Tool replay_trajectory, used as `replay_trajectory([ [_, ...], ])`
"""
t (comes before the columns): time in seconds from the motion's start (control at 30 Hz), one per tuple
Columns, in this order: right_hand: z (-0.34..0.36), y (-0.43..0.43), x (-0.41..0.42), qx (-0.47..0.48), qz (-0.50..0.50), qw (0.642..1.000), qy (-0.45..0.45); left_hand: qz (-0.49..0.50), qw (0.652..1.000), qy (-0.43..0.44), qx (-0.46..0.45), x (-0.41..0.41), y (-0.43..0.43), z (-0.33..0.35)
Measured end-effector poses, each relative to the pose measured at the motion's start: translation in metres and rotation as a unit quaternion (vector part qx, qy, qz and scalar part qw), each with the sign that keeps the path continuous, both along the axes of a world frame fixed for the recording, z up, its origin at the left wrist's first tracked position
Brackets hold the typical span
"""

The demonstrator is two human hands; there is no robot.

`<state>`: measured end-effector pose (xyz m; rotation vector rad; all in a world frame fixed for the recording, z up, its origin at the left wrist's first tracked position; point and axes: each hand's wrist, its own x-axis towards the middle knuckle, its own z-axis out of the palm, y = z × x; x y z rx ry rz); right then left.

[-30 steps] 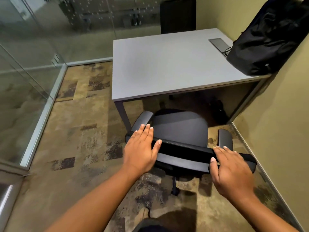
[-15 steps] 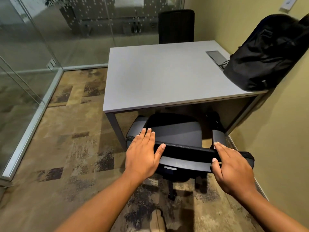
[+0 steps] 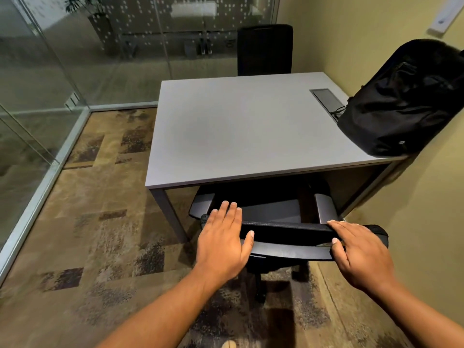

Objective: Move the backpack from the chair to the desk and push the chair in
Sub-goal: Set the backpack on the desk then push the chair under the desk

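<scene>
The black backpack (image 3: 401,104) stands on the right rear corner of the grey desk (image 3: 238,126), leaning against the yellow wall. The black office chair (image 3: 288,232) is partly under the desk's near edge; its seat and armrest fronts are beneath the top. My left hand (image 3: 223,242) lies flat on the left end of the backrest's top edge, fingers spread and straight. My right hand (image 3: 359,252) presses the right end the same way, thumb on the rear face. Neither hand is curled around anything.
A second black chair (image 3: 265,49) stands at the desk's far side. A cable hatch (image 3: 326,96) sits in the desk top beside the backpack. Glass walls (image 3: 37,71) close off the left and back; the yellow wall (image 3: 426,222) runs along the right. Patterned carpet lies to the left.
The chair has rolled forward under the desk with both hands on its backrest; more of the seat is now hidden beneath the desk top. The backpack has not moved.
</scene>
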<state>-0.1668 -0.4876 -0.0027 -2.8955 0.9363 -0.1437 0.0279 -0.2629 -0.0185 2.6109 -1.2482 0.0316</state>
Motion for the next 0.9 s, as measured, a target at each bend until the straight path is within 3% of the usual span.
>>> replay_trajectory([
  [0.43,-0.002,-0.073,0.024,0.023,0.061,0.998,-0.007,0.089,0.996,-0.002,0.016,0.000,-0.056,-0.002],
  [0.6,-0.004,-0.101,0.019,0.024,0.039,0.999,-0.010,0.140,0.990,0.000,0.000,0.003,-0.077,0.005],
  [0.9,-0.001,-0.149,0.046,0.009,0.104,0.994,-0.017,0.180,0.984,-0.011,0.011,0.010,-0.115,0.011],
])
